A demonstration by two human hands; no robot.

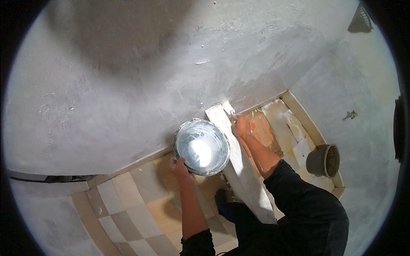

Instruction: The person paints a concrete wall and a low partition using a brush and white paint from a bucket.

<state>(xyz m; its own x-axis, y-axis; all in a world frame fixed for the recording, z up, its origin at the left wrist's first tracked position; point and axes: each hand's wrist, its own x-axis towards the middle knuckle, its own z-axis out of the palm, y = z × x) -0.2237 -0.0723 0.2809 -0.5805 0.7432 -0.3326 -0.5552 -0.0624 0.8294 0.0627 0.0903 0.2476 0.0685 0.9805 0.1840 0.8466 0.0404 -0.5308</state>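
Note:
My left hand (181, 168) is closed on the near left rim of a round bucket (205, 147), its thumb over the edge. The bucket's rim is smeared white, and white liquid like paint shines brightly at its bottom. Closed too, my right hand (242, 126) grips what looks like a paintbrush (228, 107), its white-coated head close to the foot of the grey wall (149, 98). An orange strip, seemingly the handle, shows along my right wrist. The fingers partly hide the tool.
A long white ledge (252, 187) runs between my arms, beside the bucket. A dark plastic pot (323, 161) lies tilted at the right. Tan and grey tiles (141, 205) cover the floor; my foot (224, 205) is below the bucket. A small tap-like fitting (351, 114) projects from the right wall.

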